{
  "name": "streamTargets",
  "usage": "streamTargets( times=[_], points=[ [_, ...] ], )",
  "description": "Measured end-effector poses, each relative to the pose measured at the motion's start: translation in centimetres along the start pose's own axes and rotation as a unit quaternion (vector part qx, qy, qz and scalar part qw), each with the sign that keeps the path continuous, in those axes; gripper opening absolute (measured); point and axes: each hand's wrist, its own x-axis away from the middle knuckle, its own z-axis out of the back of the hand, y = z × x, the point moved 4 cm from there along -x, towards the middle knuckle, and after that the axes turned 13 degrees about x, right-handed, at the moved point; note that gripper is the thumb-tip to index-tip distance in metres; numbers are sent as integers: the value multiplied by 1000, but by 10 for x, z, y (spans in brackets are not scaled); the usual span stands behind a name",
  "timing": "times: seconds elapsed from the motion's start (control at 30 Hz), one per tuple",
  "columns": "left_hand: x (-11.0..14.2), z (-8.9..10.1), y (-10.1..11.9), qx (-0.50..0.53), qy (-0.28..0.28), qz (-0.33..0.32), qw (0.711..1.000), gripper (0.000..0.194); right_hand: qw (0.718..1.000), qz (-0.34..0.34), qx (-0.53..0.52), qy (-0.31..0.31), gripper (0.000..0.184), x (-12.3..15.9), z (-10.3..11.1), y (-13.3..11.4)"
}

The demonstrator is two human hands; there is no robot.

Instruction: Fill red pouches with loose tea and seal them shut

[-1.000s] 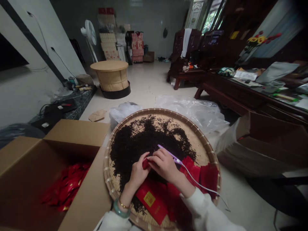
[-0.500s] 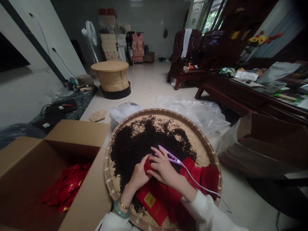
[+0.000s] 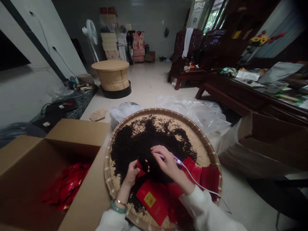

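Note:
My left hand (image 3: 132, 173) is closed on a small red packet (image 3: 140, 170), whose dark mouth faces the right. My right hand (image 3: 166, 160) hovers over a heap of dark, dry leaf bits like loose tea (image 3: 134, 138). Its fingers are loosely bent and a little apart, with nothing visible in them. Partly hidden behind that hand lies a purple clamp-like tool (image 3: 178, 160) with a white cord. Below the hands, a flat red packet with a gold label (image 3: 154, 202) rests on the round woven tray (image 3: 204, 144).
More red packets (image 3: 209, 176) lie at the tray's right. An open cardboard box (image 3: 89, 131) at left holds several shiny red packets (image 3: 72, 183). Another carton (image 3: 269, 144) stands at right. Clear plastic sheeting (image 3: 192, 112) covers floor beyond the tray.
My hands have moved apart. The left has gone down and left with the red packet, which now shows its opening. The right has let go of the packet.

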Motion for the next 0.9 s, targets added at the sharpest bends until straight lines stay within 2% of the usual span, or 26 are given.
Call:
streamTargets(
  times=[0.07, 0.17, 0.23, 0.3, 0.37, 0.57, 0.7, 0.8, 0.9],
  points=[
    [3, -1, 5, 69, -30, 4, 997, 71, 994, 14, 71, -77, 32, -9, -21, 9],
    [4, -3, 12, 104, -61, 4, 993, 64, 951, 59, 206, -223, 61, -21, -55, 11],
    [5, -3, 15, 98, -68, 5, 993, 64, 923, 65, 264, -272, 57, -29, -69, 7],
    [4, -2, 16, 86, -68, 3, 994, 65, 910, 53, 292, -289, 37, -35, -76, 2],
    [4, 0, 17, 76, -73, 2, 994, 67, 907, 34, 302, -293, 24, -38, -78, -1],
    [2, 3, 17, 70, -85, -5, 994, 70, 917, 10, 283, -282, 21, -30, -76, 3],
    [0, 3, 18, 78, -69, -11, 994, 69, 931, -6, 250, -264, 24, -29, -69, 14],
    [0, 5, 19, 72, -46, -17, 996, 67, 959, -48, 181, -213, 24, -33, -49, 22],
    [-3, 6, 19, 52, -12, -6, 999, 65, 988, -90, 15, -122, 23, -38, -15, 18]
  ],
)
